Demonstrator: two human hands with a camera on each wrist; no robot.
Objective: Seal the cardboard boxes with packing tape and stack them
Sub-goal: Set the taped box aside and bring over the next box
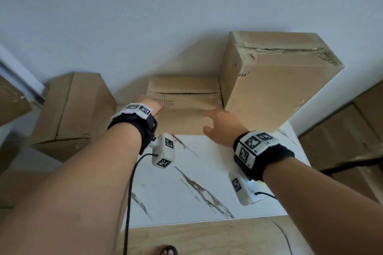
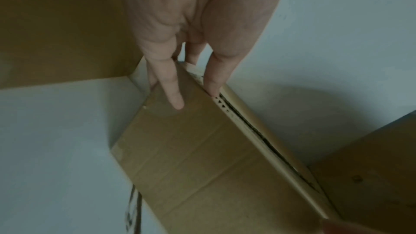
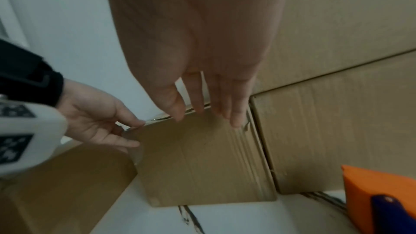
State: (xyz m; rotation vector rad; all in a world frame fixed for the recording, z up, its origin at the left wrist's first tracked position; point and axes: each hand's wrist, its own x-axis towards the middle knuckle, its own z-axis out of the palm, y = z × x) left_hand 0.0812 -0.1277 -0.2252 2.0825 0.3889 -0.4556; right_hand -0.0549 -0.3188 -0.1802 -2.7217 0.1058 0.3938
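A small cardboard box [image 1: 186,118] sits at the back of the white marble table [image 1: 196,188], against the wall. A dark seam runs along its top. My left hand [image 1: 154,107] pinches its top left corner, with one finger on the front face [image 2: 175,99] and another on the top edge. My right hand [image 1: 209,122] is open with straight fingers, and its fingertips [image 3: 236,122] are at the upper right of the box front [image 3: 202,163]; contact is unclear. A taller taped box [image 1: 275,89] stands right of the small one, touching it.
An orange and blue tape dispenser [image 3: 378,202] lies on the table at the right, under my right wrist. More cardboard boxes stand on the floor at the left [image 1: 70,114] and at the right [image 1: 342,141]. A wooden surface [image 1: 207,238] borders the table's near edge.
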